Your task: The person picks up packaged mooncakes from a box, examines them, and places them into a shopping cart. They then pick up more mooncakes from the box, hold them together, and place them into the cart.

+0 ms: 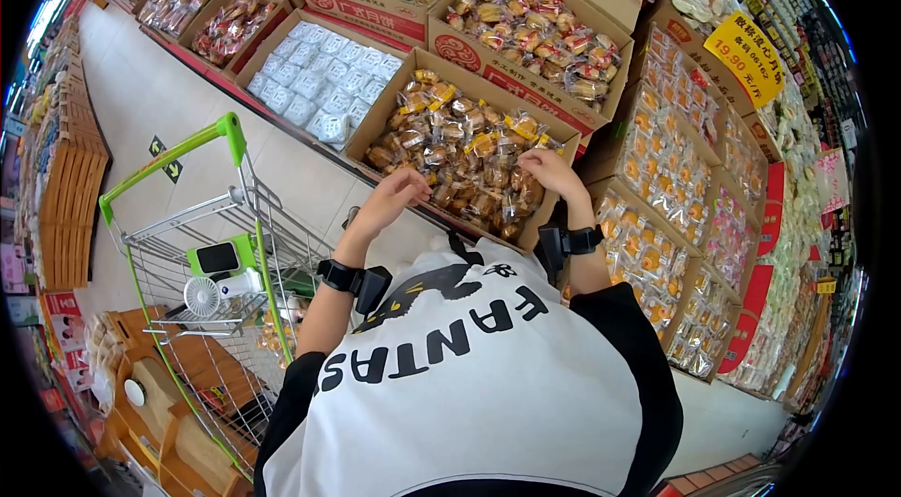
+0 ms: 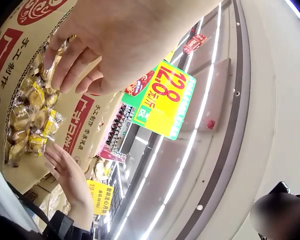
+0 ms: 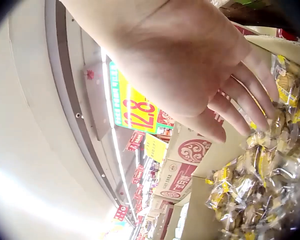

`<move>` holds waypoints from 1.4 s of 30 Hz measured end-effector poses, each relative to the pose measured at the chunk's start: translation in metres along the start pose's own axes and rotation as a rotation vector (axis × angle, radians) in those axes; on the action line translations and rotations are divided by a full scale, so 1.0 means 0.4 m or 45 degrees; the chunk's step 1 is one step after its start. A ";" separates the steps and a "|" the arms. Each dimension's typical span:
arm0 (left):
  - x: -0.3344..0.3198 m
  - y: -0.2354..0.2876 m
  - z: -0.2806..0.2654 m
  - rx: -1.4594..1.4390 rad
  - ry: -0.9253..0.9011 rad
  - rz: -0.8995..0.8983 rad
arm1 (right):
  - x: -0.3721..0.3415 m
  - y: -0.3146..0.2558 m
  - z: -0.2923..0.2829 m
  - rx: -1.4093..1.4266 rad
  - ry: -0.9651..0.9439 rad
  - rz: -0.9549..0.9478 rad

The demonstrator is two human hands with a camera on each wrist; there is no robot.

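An open cardboard box (image 1: 434,63) full of wrapped brown pastries (image 1: 460,136) in clear bags with yellow labels lies before me. My left hand (image 1: 399,197) hovers at the box's near left edge. Its fingers are loosely bent and hold nothing in the left wrist view, with wrapped pastries (image 2: 21,117) behind them. At the right side of the box is my right hand (image 1: 554,170), palm down. Its fingers (image 3: 247,100) extend over the pastries in the right wrist view, fingertips right at the wrappers. Each wrist wears a black strap with a camera.
Beside the box sits a carton of white wrapped packets (image 1: 324,75). More pastry boxes (image 1: 535,32) stand behind, and stacked packs (image 1: 657,159) rise to the right. A shopping cart (image 1: 216,244) with a small fan (image 1: 202,295) is at my left. Yellow price signs (image 1: 744,56) hang above.
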State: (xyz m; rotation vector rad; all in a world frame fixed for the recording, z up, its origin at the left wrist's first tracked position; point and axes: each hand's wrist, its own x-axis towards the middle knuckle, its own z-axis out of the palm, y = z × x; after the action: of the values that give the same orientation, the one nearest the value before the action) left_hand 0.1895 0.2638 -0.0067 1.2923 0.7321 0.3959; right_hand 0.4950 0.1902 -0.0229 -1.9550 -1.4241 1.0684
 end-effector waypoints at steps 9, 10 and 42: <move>0.014 -0.005 0.031 0.027 -0.031 -0.060 | 0.022 0.062 0.038 -0.435 -0.056 0.208; 0.013 -0.004 0.032 0.027 -0.034 -0.066 | 0.023 0.072 0.049 -0.537 -0.147 0.206; -0.022 0.063 0.054 -0.223 -0.100 0.172 | -0.075 -0.235 0.060 1.018 -0.647 -0.324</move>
State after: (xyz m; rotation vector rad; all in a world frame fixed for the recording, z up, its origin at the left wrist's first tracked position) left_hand 0.2013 0.2491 0.0219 1.1874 0.5338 0.5046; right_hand 0.4188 0.1919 0.0441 -0.9511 -1.1509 1.7368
